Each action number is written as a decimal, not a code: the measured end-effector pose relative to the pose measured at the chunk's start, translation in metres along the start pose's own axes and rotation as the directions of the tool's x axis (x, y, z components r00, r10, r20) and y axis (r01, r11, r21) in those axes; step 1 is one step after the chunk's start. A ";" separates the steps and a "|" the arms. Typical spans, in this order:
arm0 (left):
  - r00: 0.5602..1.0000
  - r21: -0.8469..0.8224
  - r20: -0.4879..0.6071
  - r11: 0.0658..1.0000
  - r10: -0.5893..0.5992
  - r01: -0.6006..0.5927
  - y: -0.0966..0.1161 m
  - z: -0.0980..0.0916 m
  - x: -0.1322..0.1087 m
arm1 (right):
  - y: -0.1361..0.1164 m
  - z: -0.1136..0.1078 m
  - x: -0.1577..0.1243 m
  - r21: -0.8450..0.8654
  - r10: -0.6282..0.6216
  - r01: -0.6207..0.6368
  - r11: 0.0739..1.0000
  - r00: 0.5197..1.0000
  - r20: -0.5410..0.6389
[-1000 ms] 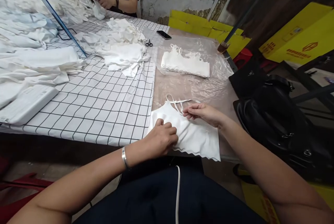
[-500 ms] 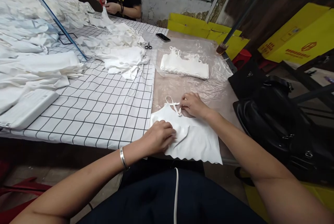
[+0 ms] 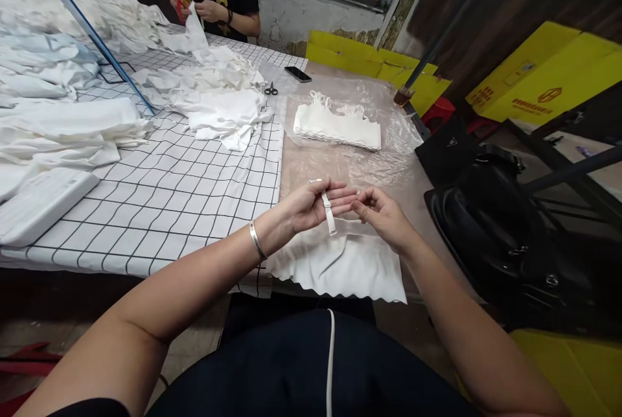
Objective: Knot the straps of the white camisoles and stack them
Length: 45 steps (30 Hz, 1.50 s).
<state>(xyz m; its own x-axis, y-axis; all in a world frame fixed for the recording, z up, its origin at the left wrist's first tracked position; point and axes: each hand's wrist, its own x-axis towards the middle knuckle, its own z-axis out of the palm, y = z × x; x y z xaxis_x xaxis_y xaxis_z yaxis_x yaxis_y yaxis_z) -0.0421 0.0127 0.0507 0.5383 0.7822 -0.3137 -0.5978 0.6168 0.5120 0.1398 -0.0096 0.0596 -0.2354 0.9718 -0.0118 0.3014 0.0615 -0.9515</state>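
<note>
Across left hand (image 3: 311, 208), strap (image 3: 328, 206), black bag (image 3: 508, 226) rightward

The plastic sheet (image 3: 396, 129) glints; the dim upper right seems blurred.

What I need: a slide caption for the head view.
White strap across upturned left hand, right hand close, white garment below.

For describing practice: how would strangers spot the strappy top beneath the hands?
Find the checked tablecloth, then the brown surface to its right. There, below the left hand and right hand, lies the white strappy top: spread singly, unlike the stacked garments beyond.
</note>
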 end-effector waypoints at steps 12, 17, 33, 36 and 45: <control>0.989 0.665 0.017 0.737 0.147 -0.120 0.023 -0.010 -0.001 | 0.012 0.025 0.018 0.278 0.296 -0.397 0.875 0.892 0.343; 0.973 0.980 0.049 -0.197 0.227 -0.003 0.001 -0.046 -0.024 | 0.026 0.019 0.019 0.387 0.413 -0.487 0.783 0.872 0.262; 0.945 0.983 0.036 -0.182 0.325 0.025 -0.027 -0.062 -0.037 | 0.042 0.040 0.011 -0.063 0.027 -0.019 0.998 0.993 0.118; 0.940 0.986 0.030 -0.166 0.340 0.029 -0.027 -0.061 -0.038 | 0.040 0.047 0.009 -0.176 -0.026 0.053 0.983 0.988 0.153; 0.938 0.990 0.020 -0.136 0.345 0.029 -0.026 -0.059 -0.039 | 0.039 0.053 0.006 -0.255 -0.051 0.097 0.962 0.982 0.182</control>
<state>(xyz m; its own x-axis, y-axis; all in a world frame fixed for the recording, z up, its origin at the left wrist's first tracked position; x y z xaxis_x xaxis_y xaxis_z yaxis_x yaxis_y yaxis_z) -0.0829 -0.0288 0.0026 0.3109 0.9450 -0.1014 0.6850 -0.1488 0.7131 0.1008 -0.0136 0.0063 -0.4144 0.9099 -0.0192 0.5030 0.2113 -0.8381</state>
